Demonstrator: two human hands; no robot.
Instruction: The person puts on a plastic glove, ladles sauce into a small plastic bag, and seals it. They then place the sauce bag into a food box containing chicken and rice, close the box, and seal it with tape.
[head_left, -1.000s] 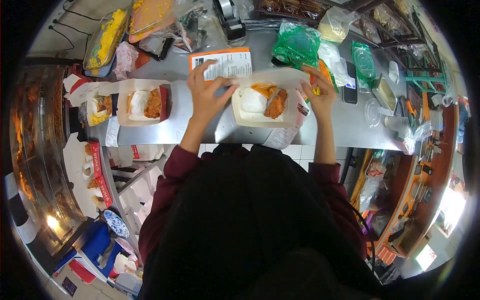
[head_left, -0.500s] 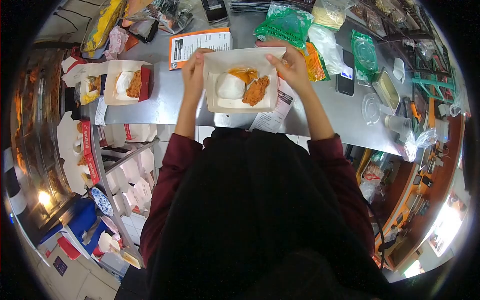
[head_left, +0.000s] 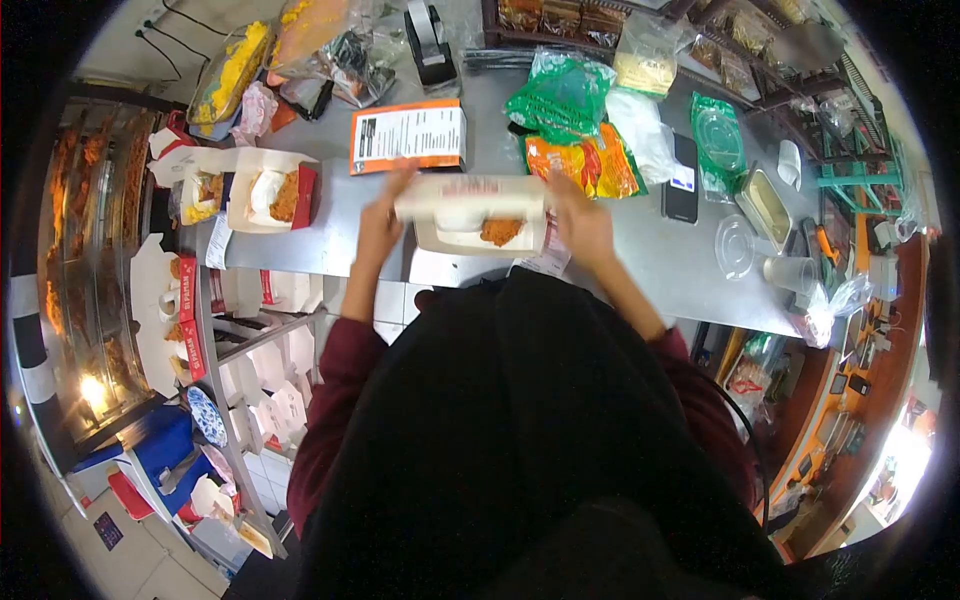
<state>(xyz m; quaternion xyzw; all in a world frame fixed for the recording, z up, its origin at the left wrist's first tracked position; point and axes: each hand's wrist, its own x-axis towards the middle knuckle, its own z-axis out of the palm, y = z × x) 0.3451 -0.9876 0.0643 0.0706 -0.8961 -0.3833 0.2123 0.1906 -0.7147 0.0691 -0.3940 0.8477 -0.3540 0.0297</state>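
In front of my body is a white paper meal box (head_left: 482,249), its lid (head_left: 470,193) tilted partway down over the food. A piece of fried chicken (head_left: 500,231) and part of a white rice mound (head_left: 460,220) show beneath the lid; the back of the box is covered. My left hand (head_left: 384,215) grips the lid's left side, its fingers blurred by motion. On the opposite side, my right hand (head_left: 578,222) is closed on the lid's right corner, also blurred. A printed paper slip (head_left: 548,260) lies partly hidden behind the box's right side.
Filled meal boxes (head_left: 272,190) stand on the steel counter (head_left: 330,240) at left. A printed orange-edged box (head_left: 408,136) lies beyond my hands. An orange packet (head_left: 582,165), green bag (head_left: 560,95), phone (head_left: 681,180) and metal tin (head_left: 765,208) are to the right.
Both hands have swung the lid from standing open toward me, down over the food. The orange sauce portion is now covered. The view has shifted slightly.
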